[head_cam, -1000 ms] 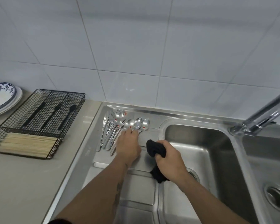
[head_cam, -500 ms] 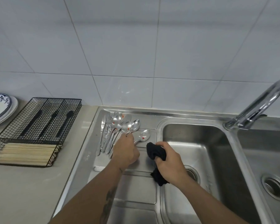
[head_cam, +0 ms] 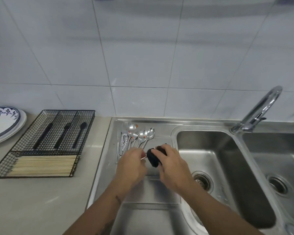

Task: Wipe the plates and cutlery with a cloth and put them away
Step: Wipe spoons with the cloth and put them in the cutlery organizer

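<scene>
spoon number one is off the pile now: the left hand (head_cam: 132, 160) pinches the thin handle of a shiny steel spoon (head_cam: 143, 158) and the right hand (head_cam: 166, 160) has closed a bunched black cloth (head_cam: 153, 157) around its bowl, so the bowl is hidden inside the fabric and only a sliver of handle shows between the two hands. a second ago the left hand lay on the cutlery heap and the cloth hung apart in the right; half a second ago one spoon sat separated beside the cloth. wiping of the cutlery looks to have properly begun, over the draining board of the stainless steel sink (head_cam: 143, 192). the remaining silver forks and spoons (head_cam: 134, 135) lie fanned at the back of that board, untouched. on the beige tabletop (head_cam: 41, 200) the black wire cutlery basket (head_cam: 46, 143) holds pale wooden chopsticks (head_cam: 42, 165) and dark utensils; blue-patterned white plates (head_cam: 3, 122) stack at far left. most of the job, i'd say, remains.
</scene>
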The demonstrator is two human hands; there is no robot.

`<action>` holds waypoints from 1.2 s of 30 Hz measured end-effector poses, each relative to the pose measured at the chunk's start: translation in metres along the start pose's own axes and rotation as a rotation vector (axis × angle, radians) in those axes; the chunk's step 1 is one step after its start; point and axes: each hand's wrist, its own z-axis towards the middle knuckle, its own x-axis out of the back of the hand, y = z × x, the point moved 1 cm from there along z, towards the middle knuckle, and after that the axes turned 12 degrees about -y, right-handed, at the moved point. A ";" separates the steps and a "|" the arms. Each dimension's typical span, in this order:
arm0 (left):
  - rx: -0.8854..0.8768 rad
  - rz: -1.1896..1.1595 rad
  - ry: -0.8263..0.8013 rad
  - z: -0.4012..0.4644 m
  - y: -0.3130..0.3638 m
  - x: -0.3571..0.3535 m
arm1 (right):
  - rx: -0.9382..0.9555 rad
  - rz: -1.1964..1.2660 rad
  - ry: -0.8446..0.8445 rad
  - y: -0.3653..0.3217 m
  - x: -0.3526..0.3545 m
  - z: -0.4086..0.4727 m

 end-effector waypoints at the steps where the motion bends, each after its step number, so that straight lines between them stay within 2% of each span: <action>1: -0.018 0.008 0.012 -0.004 -0.003 0.005 | -0.029 -0.054 -0.009 -0.004 -0.002 0.000; 4: -0.077 0.042 0.016 -0.017 -0.010 0.016 | -0.115 -0.149 0.018 -0.023 -0.006 -0.001; 7: -0.113 0.045 0.054 -0.023 -0.016 0.027 | -0.090 -0.216 0.048 -0.043 -0.009 -0.002; 12: -0.164 0.119 0.021 -0.029 -0.018 0.040 | -0.216 -0.185 0.135 -0.041 0.000 -0.007; 16: -0.184 0.088 0.028 -0.028 -0.017 0.046 | -0.107 -0.222 0.099 -0.054 -0.003 -0.015; 18: -0.204 0.119 0.006 -0.028 -0.018 0.048 | -0.181 -0.193 0.107 -0.046 -0.001 -0.020; 20: -0.189 0.123 -0.041 -0.031 -0.016 0.048 | -0.332 -0.102 0.190 -0.035 0.003 -0.026; 22: -0.176 0.111 -0.070 -0.032 -0.015 0.048 | -0.399 0.004 0.282 -0.030 0.008 -0.031; 27: -0.204 0.083 -0.107 -0.029 -0.011 0.050 | -0.242 0.084 0.408 -0.047 0.015 -0.041; 30: -0.197 -0.018 -0.145 -0.029 -0.006 0.055 | -0.099 0.006 0.324 -0.061 0.005 -0.045; 32: -0.189 -0.061 -0.157 -0.031 -0.005 0.057 | -0.146 -0.015 0.289 -0.057 0.001 -0.043; 34: -0.185 -0.072 -0.146 -0.032 -0.009 0.058 | -0.263 0.021 0.324 -0.050 0.006 -0.040; 36: -0.195 -0.123 -0.156 -0.032 -0.013 0.058 | -0.227 0.006 0.338 -0.050 0.011 -0.038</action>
